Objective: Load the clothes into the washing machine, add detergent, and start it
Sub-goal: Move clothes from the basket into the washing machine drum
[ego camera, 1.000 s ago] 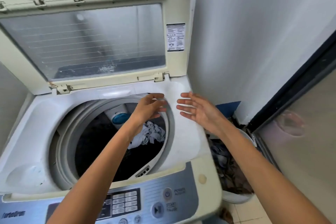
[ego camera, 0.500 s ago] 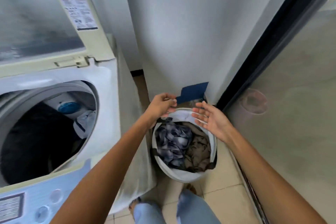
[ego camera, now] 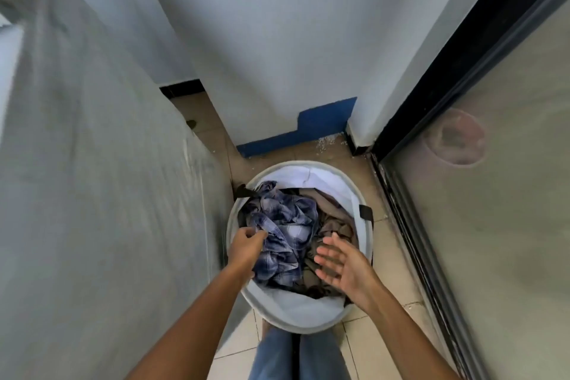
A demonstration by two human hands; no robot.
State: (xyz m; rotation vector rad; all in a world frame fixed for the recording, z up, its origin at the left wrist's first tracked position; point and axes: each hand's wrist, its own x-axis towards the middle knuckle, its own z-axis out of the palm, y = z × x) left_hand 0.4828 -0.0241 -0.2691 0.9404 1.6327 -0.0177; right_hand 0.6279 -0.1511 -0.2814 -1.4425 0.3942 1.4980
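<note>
Clothes in hamper, washer side left, glass door right

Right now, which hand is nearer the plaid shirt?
Left. The left hand grips the shirt at its left edge; the right hand hovers open right of it, over brown clothes.

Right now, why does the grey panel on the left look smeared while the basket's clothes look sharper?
Head view: the grey panel is streaked by motion blur, probably camera movement; the blue checked shirt and basket near the centre look fairly crisp; also head view: the wide lens bows the black door frame; light is soft, no hard shadows.
</note>
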